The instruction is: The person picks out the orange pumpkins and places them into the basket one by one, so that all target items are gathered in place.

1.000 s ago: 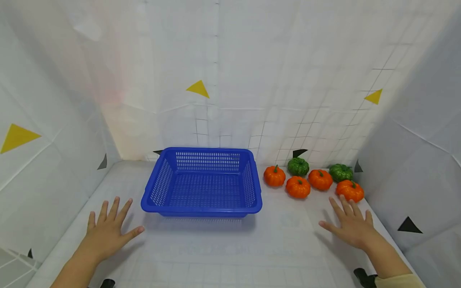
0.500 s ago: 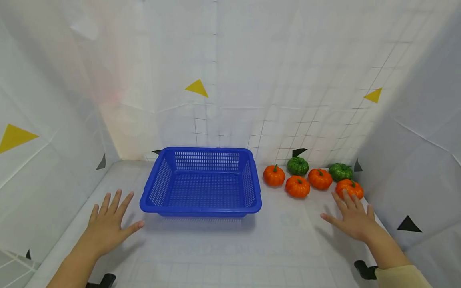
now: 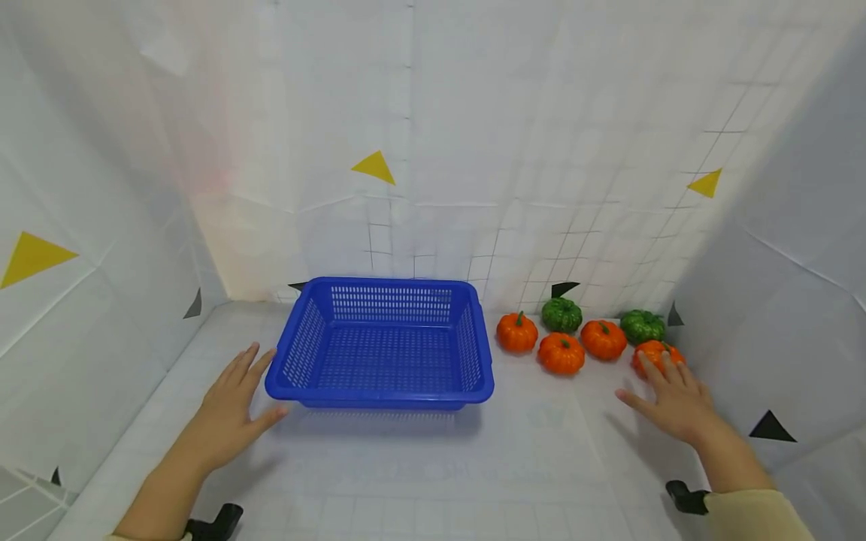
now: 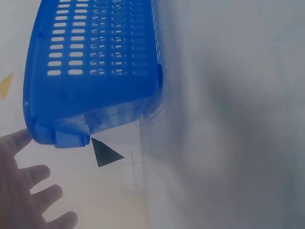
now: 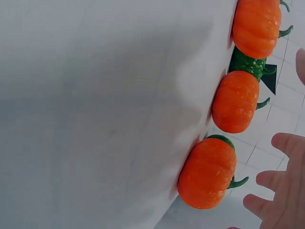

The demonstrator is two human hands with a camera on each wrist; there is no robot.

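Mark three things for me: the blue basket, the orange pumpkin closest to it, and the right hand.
Blue basket (image 3: 380, 396), head view: middle of the front rim.
Closest orange pumpkin (image 3: 517, 335), head view: middle of its body.
Right hand (image 3: 676, 400), head view: back of the hand.

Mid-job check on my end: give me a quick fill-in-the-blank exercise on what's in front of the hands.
1. The basket's colour is ____.
2. The number of orange pumpkins is ____.
3. The number of green pumpkins is ____.
4. The ____ hand is the one nearer the pumpkins.

Missing words: blue; four; two; right.
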